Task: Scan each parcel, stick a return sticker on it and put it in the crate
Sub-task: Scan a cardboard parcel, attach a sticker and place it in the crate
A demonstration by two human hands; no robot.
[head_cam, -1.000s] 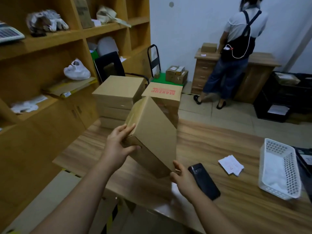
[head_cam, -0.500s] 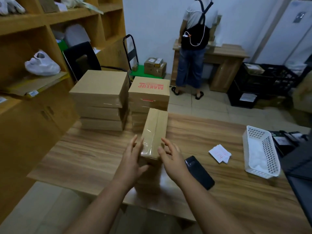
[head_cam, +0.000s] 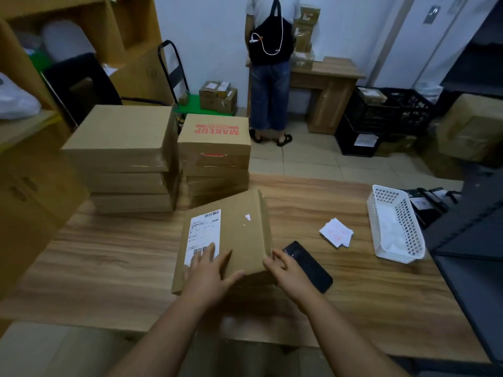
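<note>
The flat brown cardboard parcel (head_cam: 226,240) has been brought down from the tilted, on-edge hold of a second ago and is now laid broad face up on the wood-grain table (head_cam: 340,289), near its front edge. The white shipping label with barcodes (head_cam: 202,236) has thereby been turned uppermost, so the parcel is judged ready for scanning.

The left hand (head_cam: 208,276) is spread flat on the parcel's top, its fingers straight and overlapping the label's lower end; nothing is gripped. The right hand (head_cam: 285,273) is held against the parcel's right side with loosely bent fingers; whether the edge is pinched cannot be told.

Just beside that hand, at 3 o'clock from the parcel, lies the black slab-shaped handheld device (head_cam: 309,266), presumably the scanner. Further along the same direction a small stack of white slips printed in red (head_cam: 337,232) is seen, likely the return stickers, then a white perforated plastic basket (head_cam: 396,227). Two stacks of brown boxes (head_cam: 163,159) stand at 11 o'clock, touching the parcel's far corner. Black plastic crates (head_cam: 386,115) sit on the floor at 1 o'clock, well apart.
</note>
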